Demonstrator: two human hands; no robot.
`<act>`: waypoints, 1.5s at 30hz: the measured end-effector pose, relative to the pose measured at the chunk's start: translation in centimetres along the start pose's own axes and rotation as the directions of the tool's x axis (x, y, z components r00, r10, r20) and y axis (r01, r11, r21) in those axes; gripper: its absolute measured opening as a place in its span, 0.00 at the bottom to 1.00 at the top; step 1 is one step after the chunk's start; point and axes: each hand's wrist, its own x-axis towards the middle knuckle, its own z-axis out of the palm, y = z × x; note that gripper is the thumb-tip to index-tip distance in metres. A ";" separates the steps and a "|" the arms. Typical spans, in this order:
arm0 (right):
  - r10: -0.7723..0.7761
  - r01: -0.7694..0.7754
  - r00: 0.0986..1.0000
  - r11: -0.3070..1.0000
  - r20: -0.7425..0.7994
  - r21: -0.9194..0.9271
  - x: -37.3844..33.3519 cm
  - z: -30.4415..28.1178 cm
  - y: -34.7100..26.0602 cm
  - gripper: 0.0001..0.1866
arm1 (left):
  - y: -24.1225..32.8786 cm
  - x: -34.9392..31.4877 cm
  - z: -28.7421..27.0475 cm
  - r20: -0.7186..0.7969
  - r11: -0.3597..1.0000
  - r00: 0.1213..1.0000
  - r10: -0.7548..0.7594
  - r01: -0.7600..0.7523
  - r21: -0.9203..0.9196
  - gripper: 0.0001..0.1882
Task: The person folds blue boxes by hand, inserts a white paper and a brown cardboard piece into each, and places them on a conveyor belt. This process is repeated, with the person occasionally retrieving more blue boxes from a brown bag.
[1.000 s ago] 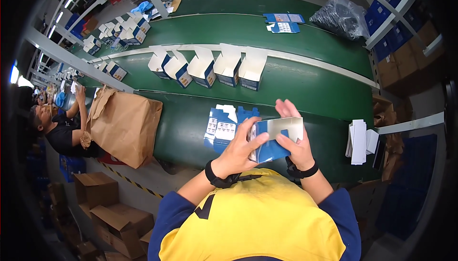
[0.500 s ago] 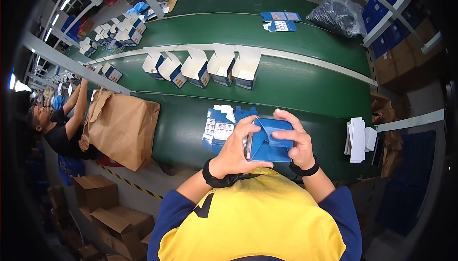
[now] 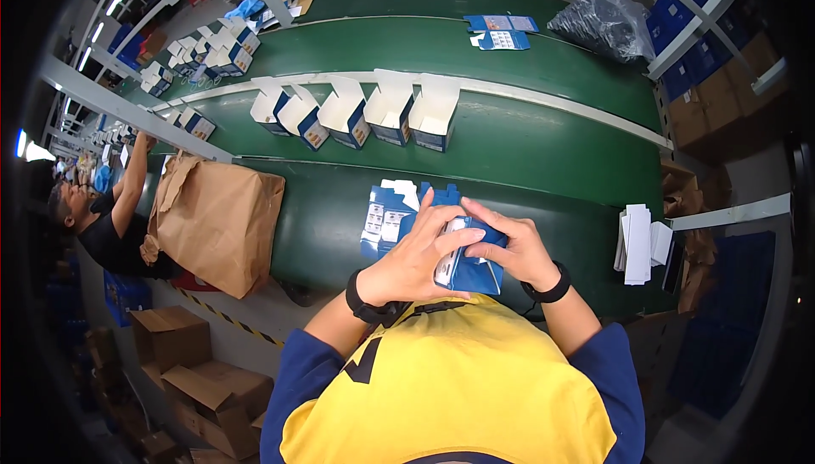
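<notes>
Close to my chest I hold a small blue carton (image 3: 472,277) between both hands. My left hand (image 3: 412,254) wraps its left side, with the fingers reaching over the top. From the right, my right hand (image 3: 516,247) grips the carton, thumb and fingers bent near its upper edge. The fingers hide much of the box, and its flaps are partly covered. Just beyond my left hand, flat blue-and-white carton blanks (image 3: 382,219) lie on the green table (image 3: 327,247).
Several open white-and-blue boxes (image 3: 344,116) stand in a row on the green belt (image 3: 526,137). A large brown paper bag (image 3: 222,226) is at left, near a co-worker (image 3: 110,226). White paper strips (image 3: 635,247) lie at right. Cardboard boxes (image 3: 208,396) sit on the floor.
The carton has turned and tilted in my hands. My left hand's fingers have come over its top, and my right hand has shifted left and down. The row of boxes has edged left.
</notes>
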 end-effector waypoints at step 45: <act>0.054 -0.941 0.325 0.116 -0.944 -0.317 -26.4 -18.5 16.6 0.34 | -4.8 0.7 14.8 0.094 0.814 0.972 -0.213 0.124 0.568 0.18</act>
